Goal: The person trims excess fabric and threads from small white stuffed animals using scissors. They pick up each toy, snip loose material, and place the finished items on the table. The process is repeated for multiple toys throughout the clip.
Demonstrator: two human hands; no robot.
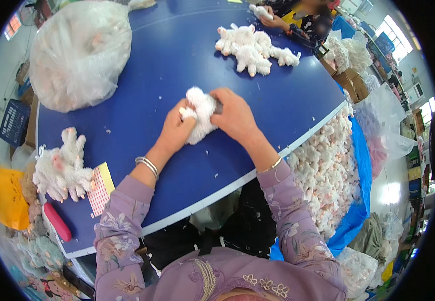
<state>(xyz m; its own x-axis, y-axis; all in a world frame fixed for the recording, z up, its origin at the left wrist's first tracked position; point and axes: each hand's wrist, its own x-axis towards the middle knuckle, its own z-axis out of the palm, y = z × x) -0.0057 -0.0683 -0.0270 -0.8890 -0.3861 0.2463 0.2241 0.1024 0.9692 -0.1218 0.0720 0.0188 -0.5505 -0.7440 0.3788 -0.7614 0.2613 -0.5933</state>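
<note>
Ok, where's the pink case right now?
In the head view the pink case lies at the blue table's near-left corner, beside the checked card, below a white plush pile.

Blue table (177,60): plush piles (255,47) (61,168), clear bag (79,52), pink case (56,221).

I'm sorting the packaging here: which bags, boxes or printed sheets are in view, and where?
Clear plastic bag: table's far left, bulging.
Printed sheet: near left edge, yellow with red grid.
Cardboard boxes: right of table, brown.
Blue bag: right, full of white plush.
</note>
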